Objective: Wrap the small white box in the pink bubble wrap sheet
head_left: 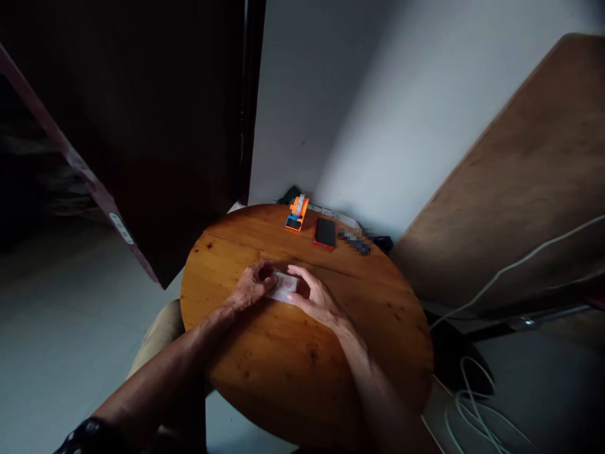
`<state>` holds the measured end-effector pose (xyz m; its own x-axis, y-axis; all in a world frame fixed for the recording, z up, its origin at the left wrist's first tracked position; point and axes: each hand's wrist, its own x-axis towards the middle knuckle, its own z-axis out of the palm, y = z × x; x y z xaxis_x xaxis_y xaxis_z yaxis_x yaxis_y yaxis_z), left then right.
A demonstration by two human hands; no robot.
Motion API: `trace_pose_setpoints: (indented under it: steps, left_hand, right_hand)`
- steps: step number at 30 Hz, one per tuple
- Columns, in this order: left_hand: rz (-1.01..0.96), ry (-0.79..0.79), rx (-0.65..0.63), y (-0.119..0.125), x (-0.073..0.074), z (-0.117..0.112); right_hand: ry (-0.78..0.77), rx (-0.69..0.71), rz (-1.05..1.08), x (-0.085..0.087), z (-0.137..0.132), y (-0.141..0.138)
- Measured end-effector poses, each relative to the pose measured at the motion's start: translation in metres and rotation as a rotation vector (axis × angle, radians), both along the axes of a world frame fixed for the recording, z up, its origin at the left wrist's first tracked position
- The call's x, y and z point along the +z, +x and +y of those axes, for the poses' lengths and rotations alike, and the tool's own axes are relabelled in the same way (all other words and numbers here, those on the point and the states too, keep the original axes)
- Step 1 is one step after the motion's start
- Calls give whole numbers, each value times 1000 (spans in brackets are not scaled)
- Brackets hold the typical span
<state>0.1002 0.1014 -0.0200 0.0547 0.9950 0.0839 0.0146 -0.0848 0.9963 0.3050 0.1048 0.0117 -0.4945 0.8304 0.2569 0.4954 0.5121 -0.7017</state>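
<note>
A small, flat white packet [285, 285] with faint reddish print lies low over the round wooden table [265, 334]. My left hand [253, 285] is closed on its left end, the thumb resting on top and the other fingers curled at the far side. Around the packet's right end, my right hand [319, 297] is open, thumb and fingers apart. The right thumb tip meets the near right corner, and the fingertips are by the far edge. Whether the right hand bears any of its weight I cannot tell.
Toward the back of the table stand an orange tape dispenser [297, 213], a dark-screened phone with a red edge [324, 232] and a blurred dark object [355, 241]. A pale wall [331, 113] rises behind. White cable [472, 410] loops at the right, below a leaning wooden board [520, 189].
</note>
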Motion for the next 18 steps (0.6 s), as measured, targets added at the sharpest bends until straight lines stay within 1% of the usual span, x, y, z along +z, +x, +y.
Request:
trace_pose_setpoints:
  steps: [3, 7, 11, 15, 18]
  left_hand:
    - [15, -7, -13, 0, 2, -1]
    - [14, -8, -13, 1, 7, -4]
    - [24, -6, -5, 2, 6, -3]
    - [59, 11, -10, 1, 5, -3]
    - [67, 8, -10, 0, 8, -4]
  right_hand:
    - [26, -71, 12, 0, 0, -4]
    - [84, -113, 68, -6, 4, -7]
    - [195, -82, 130, -9, 6, -9]
    - [198, -13, 68, -5, 3, -6]
    - [224, -23, 40, -5, 2, -6]
